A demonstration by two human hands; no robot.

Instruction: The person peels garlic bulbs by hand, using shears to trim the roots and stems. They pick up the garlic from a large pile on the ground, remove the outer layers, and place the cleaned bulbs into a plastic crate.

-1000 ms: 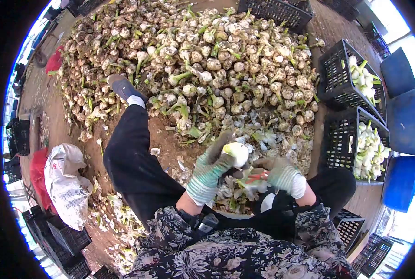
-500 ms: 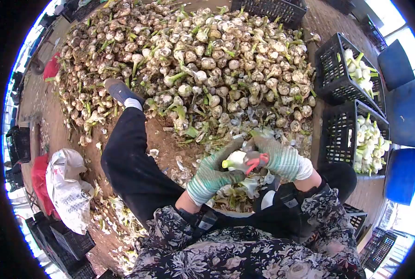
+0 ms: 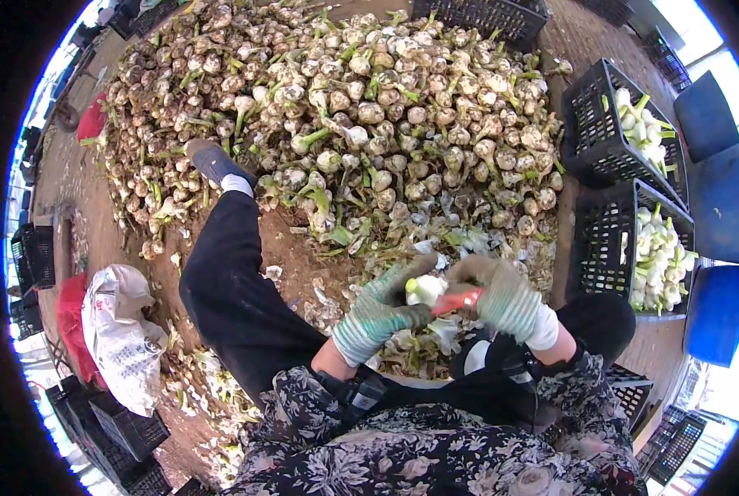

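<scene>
Bare brown earth floor (image 3: 299, 258), bearing a broad heap of soil-stained, green-stalked bulbs (image 3: 369, 99) across its far half, with a litter of pale peeled skins and cut stalks (image 3: 477, 241) along the heap's near edge. At the right stand two black slatted plastic crates (image 3: 602, 248) (image 3: 586, 116) holding cleaned white bulbs, with blue plastic tubs (image 3: 717, 318) just beyond them. At the left lie a crumpled white plastic sack (image 3: 117, 331) and further black crates (image 3: 109, 426).

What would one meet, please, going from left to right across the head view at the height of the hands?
In order: white sack → black trouser leg → left hand → white bulb → red-handled tool → right hand → black crate → blue drum.
</scene>
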